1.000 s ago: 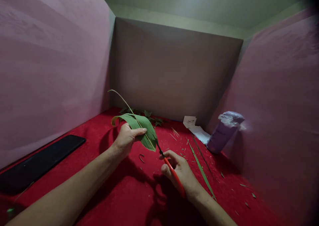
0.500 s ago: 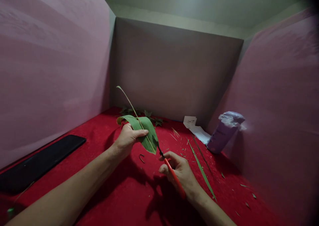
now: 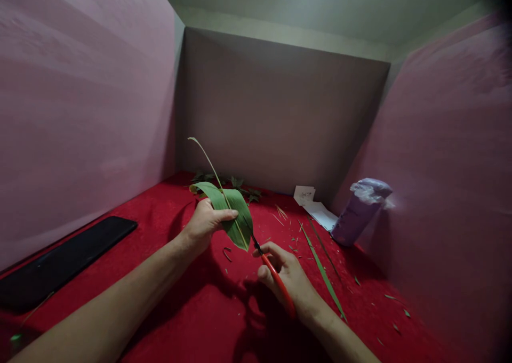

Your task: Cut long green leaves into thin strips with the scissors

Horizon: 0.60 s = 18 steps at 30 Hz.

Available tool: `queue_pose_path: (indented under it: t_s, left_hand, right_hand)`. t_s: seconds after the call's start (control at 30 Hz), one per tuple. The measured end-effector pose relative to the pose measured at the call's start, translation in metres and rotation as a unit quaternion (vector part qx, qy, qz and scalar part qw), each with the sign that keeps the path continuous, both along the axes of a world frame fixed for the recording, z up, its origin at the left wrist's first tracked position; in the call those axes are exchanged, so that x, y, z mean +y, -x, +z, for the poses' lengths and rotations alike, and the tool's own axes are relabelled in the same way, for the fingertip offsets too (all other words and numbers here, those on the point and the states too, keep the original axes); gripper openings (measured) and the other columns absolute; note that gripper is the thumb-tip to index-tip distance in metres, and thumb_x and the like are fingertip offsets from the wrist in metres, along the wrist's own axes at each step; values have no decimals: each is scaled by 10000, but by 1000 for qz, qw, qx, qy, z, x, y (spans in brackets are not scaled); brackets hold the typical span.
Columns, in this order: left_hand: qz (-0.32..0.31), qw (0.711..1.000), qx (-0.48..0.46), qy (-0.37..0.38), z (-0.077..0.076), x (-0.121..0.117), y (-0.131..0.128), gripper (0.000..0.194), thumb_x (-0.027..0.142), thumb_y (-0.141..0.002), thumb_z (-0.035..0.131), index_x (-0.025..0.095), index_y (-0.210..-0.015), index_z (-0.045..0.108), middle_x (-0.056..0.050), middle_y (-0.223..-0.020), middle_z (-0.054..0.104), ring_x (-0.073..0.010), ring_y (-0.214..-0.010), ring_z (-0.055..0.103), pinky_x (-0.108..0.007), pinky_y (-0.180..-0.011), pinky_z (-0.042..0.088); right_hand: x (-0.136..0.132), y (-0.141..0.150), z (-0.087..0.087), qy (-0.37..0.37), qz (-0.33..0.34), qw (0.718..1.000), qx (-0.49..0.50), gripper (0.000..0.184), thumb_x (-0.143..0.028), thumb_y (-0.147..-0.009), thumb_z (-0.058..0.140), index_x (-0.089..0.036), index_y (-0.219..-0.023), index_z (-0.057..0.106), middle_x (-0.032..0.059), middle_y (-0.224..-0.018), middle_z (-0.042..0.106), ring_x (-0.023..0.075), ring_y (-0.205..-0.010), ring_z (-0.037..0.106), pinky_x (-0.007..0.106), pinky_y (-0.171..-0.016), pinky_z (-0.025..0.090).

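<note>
- At left, a pink wall (image 3: 100, 102), with a flat black slab (image 3: 76, 259) lying along it on the red-covered table (image 3: 196, 325); probably the tighter side for moving.
- Left of centre, the left hand (image 3: 206, 224), fingers clamped on a green leaf (image 3: 240, 224): thumb on top, the others hidden beneath.
- Mid-scene, the leaf, raised above the table and tilted, left end curled over, with a thin pale stalk (image 3: 208, 160) reaching up toward far left. Likely very light, limp across its width, stiffer along the midrib, smooth and easily torn at the edge; best gripped flat near the midrib, well away from any blade.
- Far behind it, leafy sprigs (image 3: 237, 182) near the foot of the grey far wall (image 3: 276, 112); most room for moving, by judgement, upward and toward the near side.
- Right of the leaf, red-handled scissors (image 3: 282, 288), dark blades overlapping its right edge; blade gap too small to tell.
- Around the handles, the right hand (image 3: 294, 275), fingers closed.
- Farther right, thin sticks (image 3: 282, 212), a long green strip (image 3: 324, 275), then papers (image 3: 322, 215) and a purple pack (image 3: 356, 222) near the right wall (image 3: 448, 166), another limit sideways.
</note>
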State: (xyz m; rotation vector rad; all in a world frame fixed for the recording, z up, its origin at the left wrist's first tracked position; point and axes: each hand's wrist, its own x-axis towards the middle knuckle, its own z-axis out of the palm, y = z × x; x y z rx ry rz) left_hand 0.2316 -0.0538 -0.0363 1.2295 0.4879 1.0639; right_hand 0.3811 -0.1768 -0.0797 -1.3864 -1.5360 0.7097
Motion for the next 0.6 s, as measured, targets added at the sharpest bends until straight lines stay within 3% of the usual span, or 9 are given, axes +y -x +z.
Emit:
queue_pose_path:
  t_s: [0.43,0.6]
  left_hand:
    - [45,998,-32,-23,1,-6,-5,338,159,-530,718,119,-852,621,-40,-747,663,-159,-627,617,-287,-620,504]
    - [43,998,-23,-35,1,-7,-5,284,153,-535,717,120,-801,624,-26,-717,657,-147,-610,608,-275,-627,498]
  right_hand:
    - [-1,0,-2,7,-18,1000,-14,257,-363,-717,578,-165,-877,541,-70,-548,372,82,-506,276,192,-449,227]
    - [-2,-2,-4,2,-18,1000,-26,255,-372,-732,571,-170,-886,545,-69,-550,378,82,-507,287,189,-452,239]
